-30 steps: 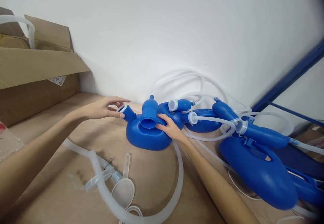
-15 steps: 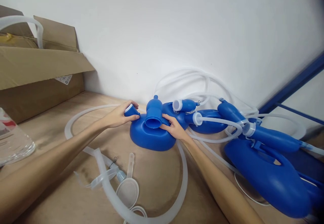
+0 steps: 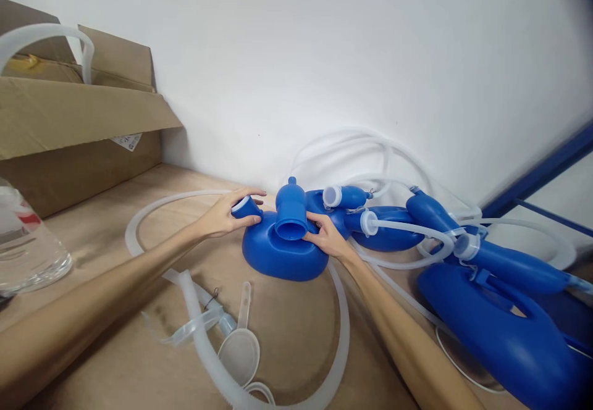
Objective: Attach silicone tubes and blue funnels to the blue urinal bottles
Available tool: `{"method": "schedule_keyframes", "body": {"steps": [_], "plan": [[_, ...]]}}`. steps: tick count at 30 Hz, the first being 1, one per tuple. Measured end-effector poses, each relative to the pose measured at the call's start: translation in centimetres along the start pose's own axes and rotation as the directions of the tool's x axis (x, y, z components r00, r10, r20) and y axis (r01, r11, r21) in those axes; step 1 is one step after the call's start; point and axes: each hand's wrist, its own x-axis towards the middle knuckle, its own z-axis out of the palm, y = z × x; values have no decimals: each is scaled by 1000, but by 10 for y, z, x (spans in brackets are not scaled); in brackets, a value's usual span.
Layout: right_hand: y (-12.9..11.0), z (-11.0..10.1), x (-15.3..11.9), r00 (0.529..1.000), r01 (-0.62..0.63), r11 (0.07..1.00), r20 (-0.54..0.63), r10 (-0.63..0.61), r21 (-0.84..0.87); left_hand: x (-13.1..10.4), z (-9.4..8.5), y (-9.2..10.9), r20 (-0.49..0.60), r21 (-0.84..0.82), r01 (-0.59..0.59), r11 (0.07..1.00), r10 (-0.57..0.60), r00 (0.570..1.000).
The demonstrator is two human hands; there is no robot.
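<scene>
A brown tabletop (image 3: 291, 333) is backed by a white wall (image 3: 324, 58). In the middle of the frame, a blue bottle (image 3: 282, 265) is set down on it. The bottle's short neck (image 3: 248, 209) is grasped by the left hand (image 3: 225, 215). The bottle's right side is held by the right hand (image 3: 328, 237), right beside a blue cup (image 3: 291, 203) — whether the cup is pinched too cannot be told. A cardboard box (image 3: 74, 117) is seen at upper left — and more blue bottles (image 3: 491, 336) are piled at right.
</scene>
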Motion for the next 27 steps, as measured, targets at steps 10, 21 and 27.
{"method": "schedule_keyframes", "body": {"steps": [10, 21, 27], "plan": [[4, 4, -1, 998, 15, 999, -56, -17, -44, -3, 12, 5, -185, 149, 46, 988, -18, 983], [-19, 7, -5, 950, -151, 859, -311, -10, -489, 1, -10, 4, -75, 345, 14, 939, 13, 997], [-114, 18, -21, 972, 56, 838, 222, 79, -542, 9, -62, 10, 37, 636, 58, 769, -106, 994]]}}
